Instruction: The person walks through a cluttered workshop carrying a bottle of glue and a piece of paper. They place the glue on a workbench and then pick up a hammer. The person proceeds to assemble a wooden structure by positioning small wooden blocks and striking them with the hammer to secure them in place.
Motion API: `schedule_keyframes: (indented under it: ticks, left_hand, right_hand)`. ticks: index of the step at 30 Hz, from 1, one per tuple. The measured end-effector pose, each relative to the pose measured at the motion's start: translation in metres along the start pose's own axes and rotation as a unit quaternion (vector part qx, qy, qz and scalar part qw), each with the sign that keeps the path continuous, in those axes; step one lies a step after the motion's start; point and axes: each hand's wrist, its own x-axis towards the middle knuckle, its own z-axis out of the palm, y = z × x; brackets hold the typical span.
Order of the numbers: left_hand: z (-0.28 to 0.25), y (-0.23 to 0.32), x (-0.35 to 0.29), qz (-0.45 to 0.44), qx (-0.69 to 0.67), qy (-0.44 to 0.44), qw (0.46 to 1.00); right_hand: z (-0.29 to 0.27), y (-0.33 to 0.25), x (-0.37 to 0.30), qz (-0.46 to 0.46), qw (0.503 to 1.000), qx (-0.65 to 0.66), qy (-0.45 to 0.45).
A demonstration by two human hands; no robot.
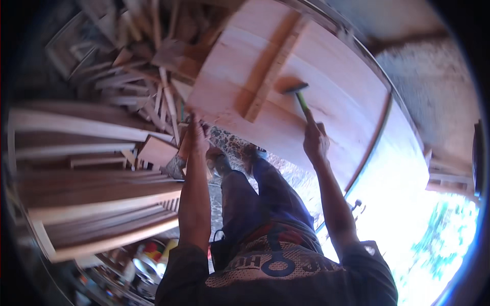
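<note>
A hammer [300, 95] with a green handle and a dark head is in my right hand [316, 141], fingers wrapped round the handle. Its head is over a large pale wooden panel [334, 69], a little right of a narrow wooden batten [275, 71] that lies across the boards. A dark patch, perhaps the head's shadow, shows beside it. At the panel's near left corner, my left hand [198, 135] appears closed on the edge; its fingers are blurred and partly hidden.
Scrap wood [148, 86] is heaped behind and left of the panel. Wooden frames [102, 204] with slats stand on the left. Below them are containers and clutter [148, 265]. My legs [245, 199] stand close to the panel over speckled ground. Bright daylight comes from the right.
</note>
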Motion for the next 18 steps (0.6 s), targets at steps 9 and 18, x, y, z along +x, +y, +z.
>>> schedule_keyframes:
  ticks: [9,18]
  left_hand:
    - [-0.017,0.045,0.008,-0.011,0.128,-0.089,0.988]
    - [-0.015,0.064,0.013,0.031,0.23,-0.139,0.963]
  right_hand:
    - [0.017,-0.044,-0.045,0.065,0.985,-0.025,0.157]
    - [0.125,-0.136,-0.239,0.089,0.934,0.287,-0.193]
